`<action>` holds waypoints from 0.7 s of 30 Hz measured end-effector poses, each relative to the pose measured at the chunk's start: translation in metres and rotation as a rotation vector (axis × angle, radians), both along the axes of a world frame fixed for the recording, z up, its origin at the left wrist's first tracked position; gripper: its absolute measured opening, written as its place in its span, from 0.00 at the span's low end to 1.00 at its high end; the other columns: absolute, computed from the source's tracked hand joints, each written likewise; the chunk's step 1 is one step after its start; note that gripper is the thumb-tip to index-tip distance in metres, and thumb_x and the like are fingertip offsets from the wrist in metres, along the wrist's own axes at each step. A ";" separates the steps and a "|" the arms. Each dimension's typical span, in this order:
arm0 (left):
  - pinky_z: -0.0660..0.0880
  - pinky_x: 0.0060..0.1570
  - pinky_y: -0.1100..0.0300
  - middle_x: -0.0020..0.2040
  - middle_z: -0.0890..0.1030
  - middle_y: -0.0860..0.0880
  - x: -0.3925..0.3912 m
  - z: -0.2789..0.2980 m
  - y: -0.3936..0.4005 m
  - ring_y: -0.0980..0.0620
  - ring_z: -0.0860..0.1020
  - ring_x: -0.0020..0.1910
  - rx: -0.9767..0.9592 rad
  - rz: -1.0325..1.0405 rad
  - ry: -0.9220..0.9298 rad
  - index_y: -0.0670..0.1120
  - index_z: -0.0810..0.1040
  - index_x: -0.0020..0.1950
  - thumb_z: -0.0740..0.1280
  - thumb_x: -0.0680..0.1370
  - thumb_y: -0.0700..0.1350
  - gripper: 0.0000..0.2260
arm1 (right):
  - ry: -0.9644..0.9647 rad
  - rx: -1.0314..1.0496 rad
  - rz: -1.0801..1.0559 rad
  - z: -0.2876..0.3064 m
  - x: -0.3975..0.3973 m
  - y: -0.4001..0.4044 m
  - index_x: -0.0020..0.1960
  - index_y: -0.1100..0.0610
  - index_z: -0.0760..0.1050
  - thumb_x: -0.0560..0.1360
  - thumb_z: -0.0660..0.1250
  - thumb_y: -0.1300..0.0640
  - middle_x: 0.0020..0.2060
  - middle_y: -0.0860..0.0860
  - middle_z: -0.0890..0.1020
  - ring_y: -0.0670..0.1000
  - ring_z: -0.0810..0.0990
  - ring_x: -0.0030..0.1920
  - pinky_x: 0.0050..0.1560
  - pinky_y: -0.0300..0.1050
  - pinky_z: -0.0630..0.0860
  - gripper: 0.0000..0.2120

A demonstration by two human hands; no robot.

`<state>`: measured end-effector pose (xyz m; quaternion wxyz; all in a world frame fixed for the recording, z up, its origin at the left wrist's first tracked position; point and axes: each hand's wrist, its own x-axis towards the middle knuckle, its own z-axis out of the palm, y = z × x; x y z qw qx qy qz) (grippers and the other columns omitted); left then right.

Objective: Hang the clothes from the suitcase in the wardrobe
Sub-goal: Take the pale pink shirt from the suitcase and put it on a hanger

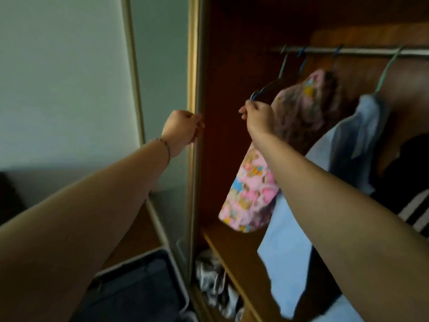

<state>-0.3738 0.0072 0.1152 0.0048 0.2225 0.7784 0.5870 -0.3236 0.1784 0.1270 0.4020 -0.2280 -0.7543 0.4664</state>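
Hands raised: left hand (183, 131) grips door edge (192, 73), right hand (258, 117) pinches hanger (267, 88).

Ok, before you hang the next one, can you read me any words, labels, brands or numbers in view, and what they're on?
None can be read.
Pink printed garment: cartoon-like pattern only, blurred, no letters made out.
Black garment with white stripes: no legible brand.
Suitcase: no label visible.

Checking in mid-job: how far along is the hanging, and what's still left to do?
Already hung on the rail: a pink patterned garment and a light blue one. In hand: the right hand pinches the end of empty hangers on the rail, while the left hand grips the door edge. The suitcase interior is too dark to judge what remains.
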 end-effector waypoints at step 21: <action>0.64 0.26 0.62 0.27 0.73 0.49 0.065 -0.413 -0.315 0.52 0.68 0.24 -0.244 0.457 -0.766 0.45 0.77 0.35 0.60 0.81 0.48 0.17 | -0.755 -0.328 0.330 -0.437 0.058 -0.257 0.29 0.52 0.75 0.80 0.59 0.55 0.27 0.49 0.77 0.52 0.74 0.32 0.40 0.50 0.70 0.20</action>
